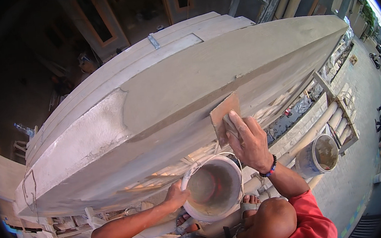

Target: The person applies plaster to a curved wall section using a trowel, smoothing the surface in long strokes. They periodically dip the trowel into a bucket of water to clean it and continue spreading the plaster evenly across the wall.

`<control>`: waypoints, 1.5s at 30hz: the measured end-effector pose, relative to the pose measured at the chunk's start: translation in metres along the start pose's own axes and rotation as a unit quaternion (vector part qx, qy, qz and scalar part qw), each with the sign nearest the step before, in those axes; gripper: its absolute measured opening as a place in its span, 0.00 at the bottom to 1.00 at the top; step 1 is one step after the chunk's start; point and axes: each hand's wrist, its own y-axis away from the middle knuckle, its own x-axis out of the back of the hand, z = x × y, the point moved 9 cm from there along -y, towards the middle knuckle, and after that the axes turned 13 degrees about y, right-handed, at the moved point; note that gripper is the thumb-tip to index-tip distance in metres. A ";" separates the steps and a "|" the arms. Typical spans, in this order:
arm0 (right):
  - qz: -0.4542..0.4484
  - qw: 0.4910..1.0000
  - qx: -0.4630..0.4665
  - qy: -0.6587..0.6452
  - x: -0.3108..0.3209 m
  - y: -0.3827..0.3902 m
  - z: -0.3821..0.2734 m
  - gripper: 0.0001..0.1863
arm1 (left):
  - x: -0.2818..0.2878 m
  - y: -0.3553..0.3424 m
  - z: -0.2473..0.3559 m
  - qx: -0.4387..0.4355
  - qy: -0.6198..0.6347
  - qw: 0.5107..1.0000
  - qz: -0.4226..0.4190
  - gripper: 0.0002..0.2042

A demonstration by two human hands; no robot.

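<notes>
Pressing float, right hand raised

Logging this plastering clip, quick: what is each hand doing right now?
Left hand: closed on the rim of the white bucket.
Right hand: closed on the handle of the wooden float, pressed flat to the grey plastered beam.

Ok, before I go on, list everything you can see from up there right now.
plastered concrete slab: 1, grey, fills the middle
wooden float: 1, brown, flat against the slab
mortar bucket: 1, white, below the slab
second bucket: 1, whitish, right, on the poles
bamboo poles: several, pale, lower right
bracelet: 1, blue and red, right wrist
feet: 2, sandalled, beside the mortar bucket
left hand: grips the mortar bucket's rim
right hand: holds the wooden float
</notes>
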 end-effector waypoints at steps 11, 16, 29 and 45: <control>-0.111 0.989 -0.019 0.097 0.144 -0.122 0.028 0.17 | -0.013 -0.006 0.035 0.001 -0.033 0.999 -0.024 0.21; -0.166 0.978 0.025 0.121 0.104 -0.137 0.001 0.17 | -0.017 -0.011 0.041 -0.028 -0.039 0.998 -0.033 0.21; -0.095 0.962 -0.135 0.218 0.161 -0.134 0.113 0.20 | -0.006 -0.005 0.041 -0.021 -0.030 0.999 -0.009 0.21; 0.049 0.998 -0.042 0.025 0.015 -0.037 -0.014 0.32 | 0.000 0.003 0.009 -0.013 0.055 0.998 -0.040 0.20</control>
